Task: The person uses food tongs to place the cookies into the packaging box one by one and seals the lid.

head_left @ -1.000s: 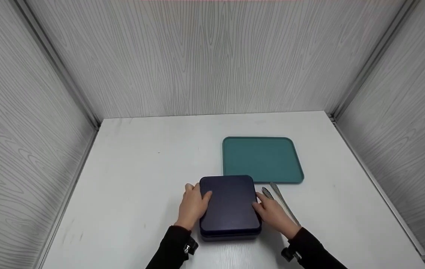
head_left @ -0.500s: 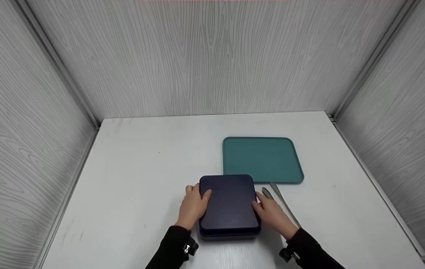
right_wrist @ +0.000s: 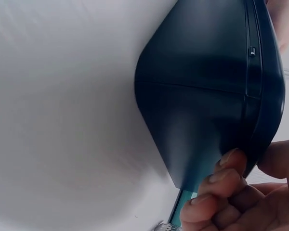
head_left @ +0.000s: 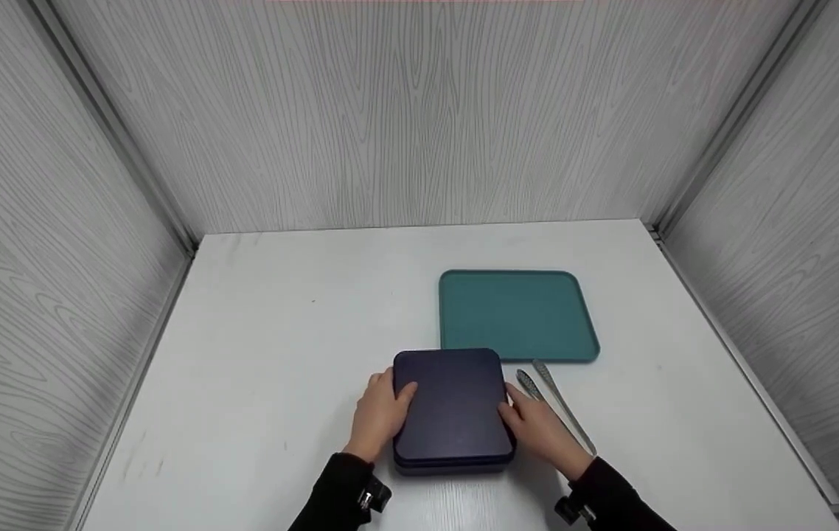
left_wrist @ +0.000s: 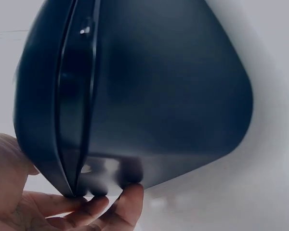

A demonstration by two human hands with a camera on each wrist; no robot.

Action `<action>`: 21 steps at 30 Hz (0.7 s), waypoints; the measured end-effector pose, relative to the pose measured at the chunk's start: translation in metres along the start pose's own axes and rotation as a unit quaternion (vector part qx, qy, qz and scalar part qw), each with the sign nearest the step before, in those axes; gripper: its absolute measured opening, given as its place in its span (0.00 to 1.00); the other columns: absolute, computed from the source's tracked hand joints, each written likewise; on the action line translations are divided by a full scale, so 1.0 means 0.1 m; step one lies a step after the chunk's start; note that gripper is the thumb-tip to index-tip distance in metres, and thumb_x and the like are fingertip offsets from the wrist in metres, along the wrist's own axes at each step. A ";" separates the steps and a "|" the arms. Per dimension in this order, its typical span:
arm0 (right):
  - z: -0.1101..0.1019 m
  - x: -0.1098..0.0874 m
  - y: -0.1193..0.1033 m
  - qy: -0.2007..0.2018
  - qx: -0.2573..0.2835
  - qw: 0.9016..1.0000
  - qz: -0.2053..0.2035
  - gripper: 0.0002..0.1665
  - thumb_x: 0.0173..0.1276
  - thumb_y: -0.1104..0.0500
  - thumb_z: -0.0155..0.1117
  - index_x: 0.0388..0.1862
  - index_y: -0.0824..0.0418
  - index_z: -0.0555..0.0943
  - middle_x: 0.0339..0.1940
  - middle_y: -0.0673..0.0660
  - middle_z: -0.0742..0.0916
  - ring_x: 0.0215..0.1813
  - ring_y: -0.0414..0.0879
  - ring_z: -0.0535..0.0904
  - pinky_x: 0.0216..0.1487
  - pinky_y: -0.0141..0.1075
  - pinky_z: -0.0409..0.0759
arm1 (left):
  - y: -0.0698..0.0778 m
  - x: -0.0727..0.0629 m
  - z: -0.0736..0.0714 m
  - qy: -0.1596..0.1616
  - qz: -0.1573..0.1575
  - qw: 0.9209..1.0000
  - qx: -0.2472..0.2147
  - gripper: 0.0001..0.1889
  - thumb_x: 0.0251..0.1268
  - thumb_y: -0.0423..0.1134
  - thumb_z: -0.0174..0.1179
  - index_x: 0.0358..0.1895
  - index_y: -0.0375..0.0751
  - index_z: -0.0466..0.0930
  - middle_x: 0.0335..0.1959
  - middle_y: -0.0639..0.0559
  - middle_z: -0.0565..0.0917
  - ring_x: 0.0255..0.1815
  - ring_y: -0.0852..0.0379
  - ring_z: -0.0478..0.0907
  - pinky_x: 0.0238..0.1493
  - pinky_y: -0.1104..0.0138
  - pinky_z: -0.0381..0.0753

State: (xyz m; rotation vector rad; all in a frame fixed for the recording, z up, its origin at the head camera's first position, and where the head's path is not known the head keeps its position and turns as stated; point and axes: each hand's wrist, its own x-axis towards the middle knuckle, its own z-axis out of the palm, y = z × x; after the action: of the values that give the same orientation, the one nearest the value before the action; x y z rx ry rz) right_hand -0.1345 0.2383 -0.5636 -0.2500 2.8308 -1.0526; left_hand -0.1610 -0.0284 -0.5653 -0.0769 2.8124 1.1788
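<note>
A dark navy rectangular tin box [head_left: 453, 405] with a rounded lid lies on the table. My left hand [head_left: 379, 414] holds its left side, thumb over the lid's edge. In the left wrist view, the left fingertips [left_wrist: 132, 191] press against the box wall below the seam. My right hand [head_left: 541, 429] grips the opposite side, thumb at the lid's right edge. The right wrist view shows its fingers [right_wrist: 214, 185] curled against the wall near a corner. A thin seam runs between lid and base. The inside of the box is hidden.
Behind the box lies a green rectangular tray [head_left: 519, 313], its near left corner hidden by the box. Two metal utensils with patterned handles, one nearer [head_left: 528, 383] and one farther right [head_left: 565, 404], lie beside the right hand. Grey wood-grain panels [head_left: 419, 110] enclose the white table.
The lid has dropped slightly and moved a little toward the person, narrowing the visible band at the front. Both hands have shifted slightly with it, keeping their hold. Tray and utensils stay put.
</note>
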 end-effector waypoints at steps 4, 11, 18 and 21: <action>-0.01 -0.05 0.00 -0.006 -0.003 1.000 -0.009 0.30 0.82 0.58 0.54 0.74 0.75 0.66 0.53 0.70 0.86 0.51 0.58 0.84 0.52 0.51 0.80 | 0.00 -0.02 -0.01 -0.002 0.001 1.000 -0.014 0.32 0.77 0.47 0.58 0.73 0.27 0.67 0.67 0.30 0.74 0.68 0.34 0.73 0.67 0.45 0.71; 0.01 -0.08 0.01 -0.035 0.022 0.999 -0.011 0.32 0.84 0.60 0.49 0.78 0.77 0.58 0.75 0.74 0.69 0.74 0.66 0.67 0.72 0.58 0.66 | 0.02 -0.05 -0.02 0.001 -0.017 0.998 -0.054 0.30 0.76 0.44 0.59 0.73 0.31 0.68 0.68 0.34 0.77 0.68 0.37 0.74 0.66 0.46 0.73; 0.02 -0.06 0.02 -0.035 0.025 0.999 -0.008 0.33 0.85 0.59 0.47 0.79 0.76 0.56 0.75 0.73 0.69 0.75 0.65 0.67 0.72 0.57 0.66 | 0.03 -0.01 -0.03 -0.008 -0.033 0.995 -0.091 0.31 0.76 0.41 0.60 0.74 0.27 0.66 0.70 0.31 0.73 0.72 0.37 0.70 0.71 0.48 0.68; 0.03 -0.05 0.01 -0.033 0.034 0.999 -0.011 0.33 0.85 0.58 0.46 0.79 0.77 0.55 0.75 0.74 0.70 0.75 0.66 0.67 0.72 0.57 0.66 | 0.01 0.01 -0.04 -0.013 -0.027 0.995 -0.092 0.31 0.77 0.41 0.58 0.75 0.27 0.64 0.72 0.32 0.72 0.73 0.37 0.68 0.72 0.48 0.67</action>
State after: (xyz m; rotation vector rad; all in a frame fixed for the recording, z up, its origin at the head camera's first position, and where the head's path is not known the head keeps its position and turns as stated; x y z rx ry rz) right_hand -0.1295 0.2374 -0.5663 -0.3040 2.7344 -1.1213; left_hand -0.1621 -0.0304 -0.5614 -0.1477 2.6553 1.4134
